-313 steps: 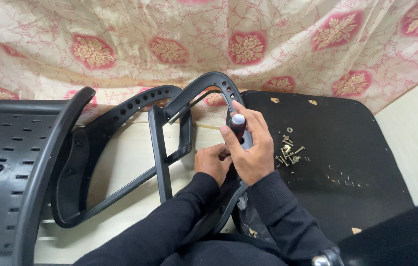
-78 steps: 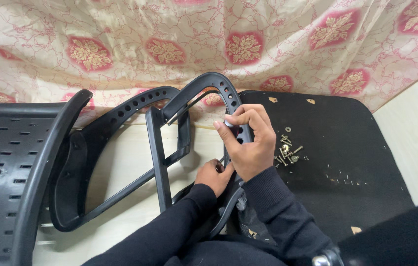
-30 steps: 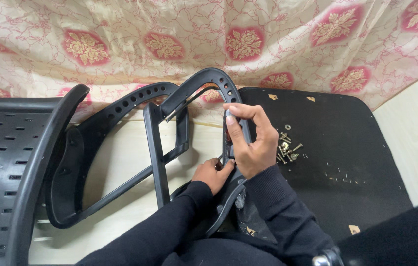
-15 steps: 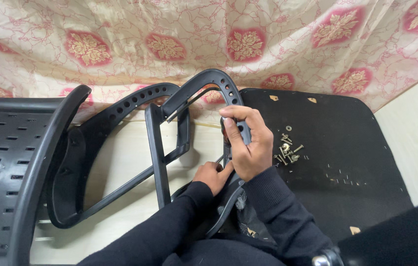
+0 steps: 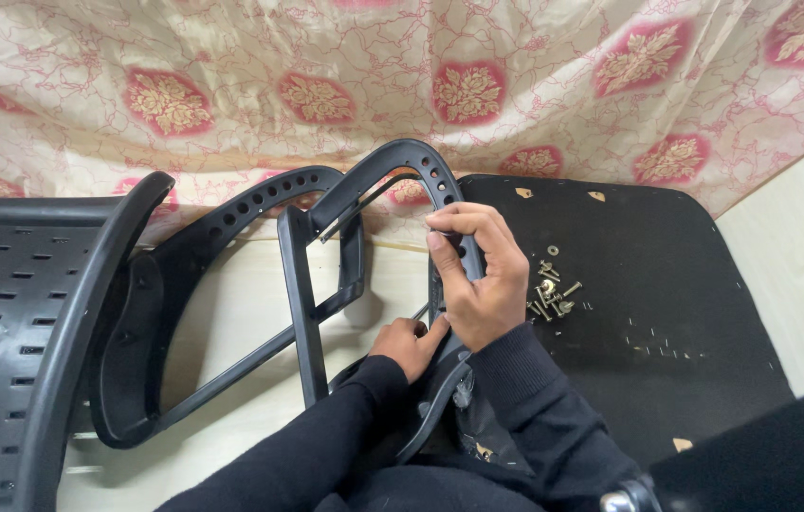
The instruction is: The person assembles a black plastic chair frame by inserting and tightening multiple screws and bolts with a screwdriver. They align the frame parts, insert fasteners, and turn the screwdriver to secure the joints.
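A curved black plastic armrest [image 5: 392, 159] with a row of holes stands upright in front of me. My right hand [image 5: 480, 277] is closed in a fist at its right side, around what seems to be a screwdriver handle, now hidden by the fingers. A thin metal shaft [image 5: 418, 311] runs down from the fist to my left hand [image 5: 406, 343], which pinches it low against the armrest. A small heap of brass screws and washers [image 5: 550, 288] lies just right of my right hand on a black seat board [image 5: 686, 284].
A second black armrest [image 5: 231, 223] lies to the left on the pale floor [image 5: 231, 313]. A perforated black chair back [image 5: 4, 322] fills the left edge. A patterned cream and red cloth [image 5: 478, 85] hangs behind. Both my sleeves are black.
My right hand has twisted on the tool and closed over its handle top, which showed earlier. My left hand has slid a little lower. The armrest has stayed in place.
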